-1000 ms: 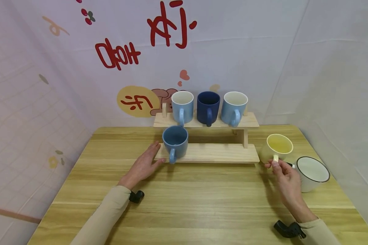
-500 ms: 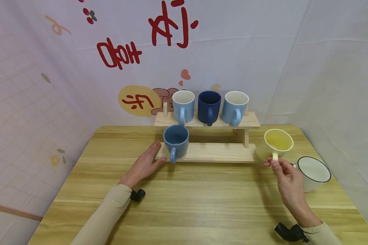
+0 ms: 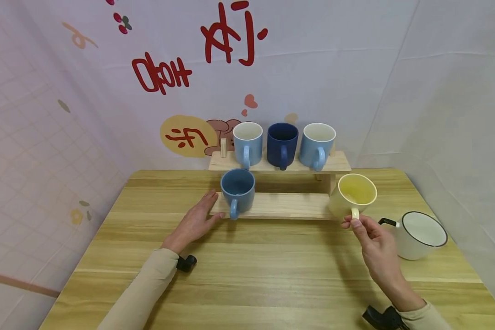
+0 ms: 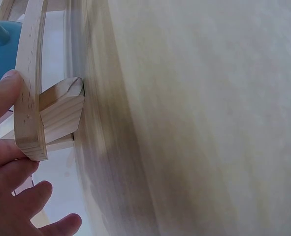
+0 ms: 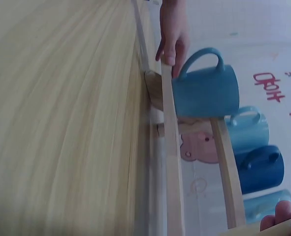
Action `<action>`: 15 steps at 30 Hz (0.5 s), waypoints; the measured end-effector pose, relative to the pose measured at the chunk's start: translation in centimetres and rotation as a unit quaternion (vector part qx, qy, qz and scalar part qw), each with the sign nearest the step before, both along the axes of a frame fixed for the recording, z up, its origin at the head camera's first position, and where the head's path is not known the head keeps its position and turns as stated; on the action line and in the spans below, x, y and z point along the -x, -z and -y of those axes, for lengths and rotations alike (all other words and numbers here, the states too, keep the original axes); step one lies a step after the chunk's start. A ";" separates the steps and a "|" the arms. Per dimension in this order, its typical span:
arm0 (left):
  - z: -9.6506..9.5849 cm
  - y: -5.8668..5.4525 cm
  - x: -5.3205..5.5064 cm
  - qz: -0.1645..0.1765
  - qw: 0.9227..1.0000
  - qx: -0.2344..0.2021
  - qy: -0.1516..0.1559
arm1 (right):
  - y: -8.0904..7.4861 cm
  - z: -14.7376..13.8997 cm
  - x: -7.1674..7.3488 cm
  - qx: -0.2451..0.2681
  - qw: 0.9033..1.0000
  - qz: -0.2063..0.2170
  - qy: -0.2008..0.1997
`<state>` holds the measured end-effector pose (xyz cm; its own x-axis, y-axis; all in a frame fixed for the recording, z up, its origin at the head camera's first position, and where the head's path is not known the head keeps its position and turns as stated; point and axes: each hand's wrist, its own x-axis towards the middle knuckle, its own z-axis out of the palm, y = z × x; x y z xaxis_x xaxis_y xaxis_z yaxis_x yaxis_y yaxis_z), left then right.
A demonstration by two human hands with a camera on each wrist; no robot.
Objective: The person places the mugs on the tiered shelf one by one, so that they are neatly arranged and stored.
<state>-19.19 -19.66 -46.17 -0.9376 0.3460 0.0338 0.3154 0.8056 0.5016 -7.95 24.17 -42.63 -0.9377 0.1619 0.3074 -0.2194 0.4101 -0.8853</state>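
Observation:
My right hand (image 3: 377,250) pinches the handle of a pale yellow mug (image 3: 341,201). Upright, the mug is at the right end of the lower shelf (image 3: 288,205) of a two-tier wooden rack; whether it touches the board I cannot tell. In the right wrist view only fingertips (image 5: 283,214) show, at the lower right corner. My left hand (image 3: 191,224) holds the shelf's left end, thumb on the front edge and index finger around the end, other fingers spread. Just beside it stands a grey-blue mug (image 3: 238,192), handle toward me.
On the upper shelf (image 3: 222,162) stand a light blue mug (image 3: 247,146), a navy mug (image 3: 282,146) and another light blue mug (image 3: 316,146). A white mug with a black rim (image 3: 416,240) sits on the wooden table (image 3: 272,275) at right. A printed cloth wall (image 3: 334,68) rises behind.
My right hand has lifted the yellow mug from beside the white mug and carried it left to the lower shelf's right end. My left hand has stayed in place.

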 end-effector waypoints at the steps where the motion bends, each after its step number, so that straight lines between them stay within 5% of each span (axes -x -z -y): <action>1: 0.0 0.0 0.0 0.000 1.000 0.001 0.000 | 0.0 0.2 0.0 0.001 1.000 0.002 -0.005; 15: -0.1 0.0 0.0 -0.002 1.000 0.000 -0.005 | -0.5 2.9 0.4 0.026 0.997 -0.010 -0.068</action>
<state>-19.14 -19.58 -46.18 -0.9408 0.3370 0.0375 0.3095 0.8081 0.5012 -8.38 21.27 -42.15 -0.9461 0.0492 0.3200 -0.2872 0.3288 -0.8997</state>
